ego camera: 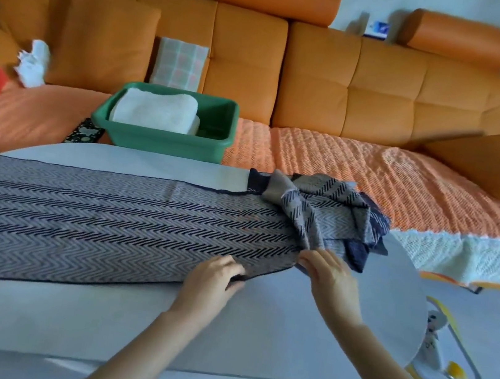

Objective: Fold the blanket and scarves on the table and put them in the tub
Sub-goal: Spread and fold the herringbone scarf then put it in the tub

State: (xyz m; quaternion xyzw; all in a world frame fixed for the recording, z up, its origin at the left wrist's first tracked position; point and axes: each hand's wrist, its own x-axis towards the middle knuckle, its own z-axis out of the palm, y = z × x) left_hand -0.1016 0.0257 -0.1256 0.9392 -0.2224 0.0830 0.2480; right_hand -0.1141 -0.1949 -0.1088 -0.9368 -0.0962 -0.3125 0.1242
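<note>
A long herringbone scarf (101, 222) in grey and black lies flat across the white table (254, 326), its right end bunched in a heap (329, 214) with dark blue cloth. My left hand (212, 281) pinches the scarf's near edge, fingers curled under it. Just to the right, my right hand (332, 279) grips the cloth where the flat part meets the heap. The green tub (217, 139) stands on the sofa beyond the table, with a folded white blanket (156, 110) inside at its left.
An orange sofa (355, 85) with cushions runs along the back wall. A checked cloth (178, 63) leans behind the tub and a white crumpled item (34, 63) lies at the left. A yellow and grey object (443, 364) sits on the floor at right.
</note>
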